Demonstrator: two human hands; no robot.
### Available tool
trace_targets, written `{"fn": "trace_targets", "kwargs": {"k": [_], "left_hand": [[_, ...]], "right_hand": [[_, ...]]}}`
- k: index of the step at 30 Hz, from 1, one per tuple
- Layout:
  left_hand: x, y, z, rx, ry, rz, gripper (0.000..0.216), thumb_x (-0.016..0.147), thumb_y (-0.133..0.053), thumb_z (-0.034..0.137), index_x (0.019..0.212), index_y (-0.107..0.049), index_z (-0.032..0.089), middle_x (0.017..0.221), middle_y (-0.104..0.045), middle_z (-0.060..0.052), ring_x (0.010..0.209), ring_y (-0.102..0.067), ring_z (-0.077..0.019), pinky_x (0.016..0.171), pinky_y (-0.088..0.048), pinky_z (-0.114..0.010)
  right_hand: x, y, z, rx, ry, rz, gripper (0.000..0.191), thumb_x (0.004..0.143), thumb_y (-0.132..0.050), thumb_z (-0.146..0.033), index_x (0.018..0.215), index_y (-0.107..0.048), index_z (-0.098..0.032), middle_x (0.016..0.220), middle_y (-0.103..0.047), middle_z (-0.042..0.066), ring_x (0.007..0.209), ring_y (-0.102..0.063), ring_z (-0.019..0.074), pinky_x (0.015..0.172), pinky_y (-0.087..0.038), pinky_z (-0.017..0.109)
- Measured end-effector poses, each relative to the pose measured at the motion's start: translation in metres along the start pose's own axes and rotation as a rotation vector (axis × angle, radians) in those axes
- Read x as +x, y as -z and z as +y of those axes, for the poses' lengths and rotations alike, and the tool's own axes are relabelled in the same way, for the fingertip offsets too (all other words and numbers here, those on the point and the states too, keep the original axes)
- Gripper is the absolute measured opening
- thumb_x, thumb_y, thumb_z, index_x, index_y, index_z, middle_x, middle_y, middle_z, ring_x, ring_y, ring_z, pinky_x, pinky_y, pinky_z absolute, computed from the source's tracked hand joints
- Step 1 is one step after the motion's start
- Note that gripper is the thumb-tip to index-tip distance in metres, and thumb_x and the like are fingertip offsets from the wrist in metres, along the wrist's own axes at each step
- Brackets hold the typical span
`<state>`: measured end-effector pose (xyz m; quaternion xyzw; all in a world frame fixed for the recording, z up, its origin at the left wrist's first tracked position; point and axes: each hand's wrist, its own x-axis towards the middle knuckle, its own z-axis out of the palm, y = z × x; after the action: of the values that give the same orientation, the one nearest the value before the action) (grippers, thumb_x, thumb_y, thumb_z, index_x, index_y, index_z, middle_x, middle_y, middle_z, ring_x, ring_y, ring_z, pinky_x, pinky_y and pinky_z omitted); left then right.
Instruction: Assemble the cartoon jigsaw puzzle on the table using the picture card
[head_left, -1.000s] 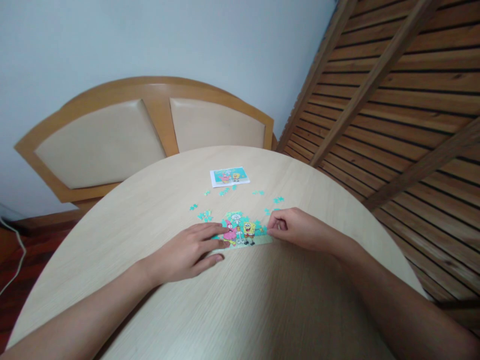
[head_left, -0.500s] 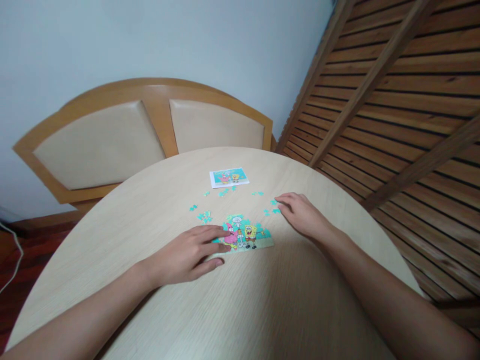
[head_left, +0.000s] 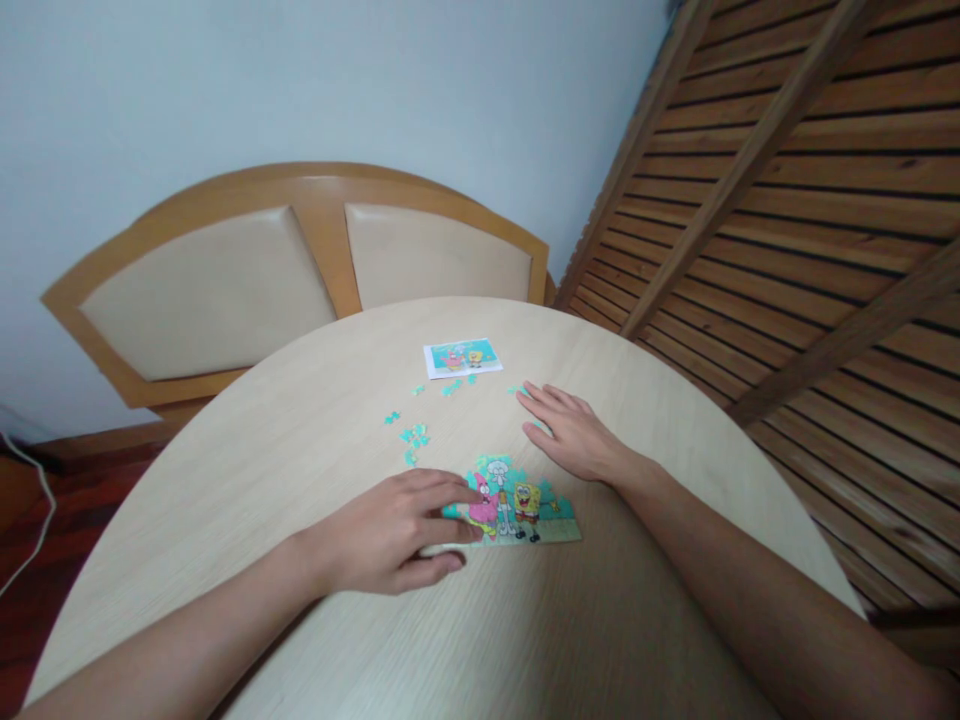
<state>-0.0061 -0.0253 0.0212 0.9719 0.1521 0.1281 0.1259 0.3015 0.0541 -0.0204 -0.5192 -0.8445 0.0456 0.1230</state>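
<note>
A partly built cartoon jigsaw puzzle (head_left: 525, 505) lies on the round pale wooden table (head_left: 450, 640). My left hand (head_left: 397, 530) rests on its left edge, fingers spread flat and pressing it down. My right hand (head_left: 570, 430) lies flat and open beyond the puzzle, fingers stretched toward loose teal pieces (head_left: 517, 391). More loose teal pieces (head_left: 414, 435) are scattered left of my right hand. A small reference picture (head_left: 462, 357) lies further back on the table.
A wooden chair with two beige padded back panels (head_left: 300, 270) stands behind the table against a pale wall. Slatted wooden shutters (head_left: 810, 200) fill the right side. A white cable (head_left: 30, 510) trails on the floor at the left.
My right hand left the puzzle's right edge, opened and moved up and left over the loose pieces. My left hand stayed on the puzzle's left edge.
</note>
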Motion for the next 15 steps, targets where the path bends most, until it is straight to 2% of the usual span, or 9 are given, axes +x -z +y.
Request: {"fn": "trace_targets", "kwargs": {"k": [4, 6, 8, 10, 12, 15], "left_hand": [[0.002, -0.001, 0.001, -0.017, -0.047, 0.003, 0.03, 0.1, -0.056, 0.028, 0.129, -0.062, 0.025, 0.141, -0.061, -0.007, 0.128, -0.058, -0.0247, 0.112, -0.046, -0.044], [-0.001, 0.001, -0.004, -0.014, -0.021, 0.018, 0.029, 0.101, -0.053, 0.027, 0.128, -0.062, 0.025, 0.137, -0.063, -0.007, 0.124, -0.06, -0.0235, 0.109, -0.049, -0.042], [-0.007, 0.005, -0.013, 0.024, 0.094, 0.049, 0.026, 0.103, -0.048, 0.027, 0.125, -0.063, 0.024, 0.126, -0.068, -0.007, 0.114, -0.064, -0.0221, 0.101, -0.052, -0.04], [-0.015, 0.011, -0.023, 0.132, 0.265, 0.112, 0.024, 0.104, -0.044, 0.028, 0.112, -0.065, 0.022, 0.11, -0.071, -0.007, 0.1, -0.067, -0.0223, 0.091, -0.055, -0.041], [-0.022, 0.016, -0.033, 0.231, 0.453, 0.143, 0.022, 0.101, -0.049, 0.034, 0.105, -0.064, 0.02, 0.102, -0.071, -0.008, 0.093, -0.067, -0.0244, 0.082, -0.057, -0.041], [-0.029, 0.018, -0.041, 0.294, 0.546, 0.125, 0.022, 0.098, -0.052, 0.039, 0.102, -0.064, 0.02, 0.102, -0.069, -0.008, 0.094, -0.066, -0.026, 0.081, -0.056, -0.041]], "right_hand": [[-0.001, 0.002, 0.0, -0.021, 0.006, -0.02, 0.056, 0.102, -0.039, -0.044, 0.155, -0.04, -0.026, 0.163, -0.035, 0.006, 0.149, -0.032, 0.0364, 0.118, -0.029, 0.058], [-0.001, 0.002, 0.001, -0.018, 0.01, -0.025, 0.055, 0.103, -0.036, -0.042, 0.155, -0.041, -0.025, 0.163, -0.035, 0.006, 0.149, -0.031, 0.0354, 0.119, -0.029, 0.057], [0.0, 0.001, 0.003, -0.002, 0.021, -0.018, 0.053, 0.104, -0.034, -0.041, 0.154, -0.043, -0.025, 0.162, -0.037, 0.006, 0.149, -0.032, 0.0337, 0.119, -0.03, 0.056], [0.0, 0.001, 0.005, 0.021, 0.031, 0.002, 0.051, 0.104, -0.034, -0.041, 0.151, -0.046, -0.025, 0.16, -0.041, 0.007, 0.148, -0.035, 0.0323, 0.119, -0.031, 0.055], [0.0, -0.001, 0.007, 0.044, 0.04, 0.03, 0.05, 0.103, -0.036, -0.041, 0.147, -0.051, -0.024, 0.157, -0.046, 0.008, 0.146, -0.039, 0.0314, 0.118, -0.033, 0.055], [0.0, -0.002, 0.009, 0.074, 0.064, 0.073, 0.047, 0.102, -0.04, -0.041, 0.141, -0.056, -0.021, 0.153, -0.051, 0.011, 0.142, -0.044, 0.03, 0.117, -0.035, 0.053]]}}
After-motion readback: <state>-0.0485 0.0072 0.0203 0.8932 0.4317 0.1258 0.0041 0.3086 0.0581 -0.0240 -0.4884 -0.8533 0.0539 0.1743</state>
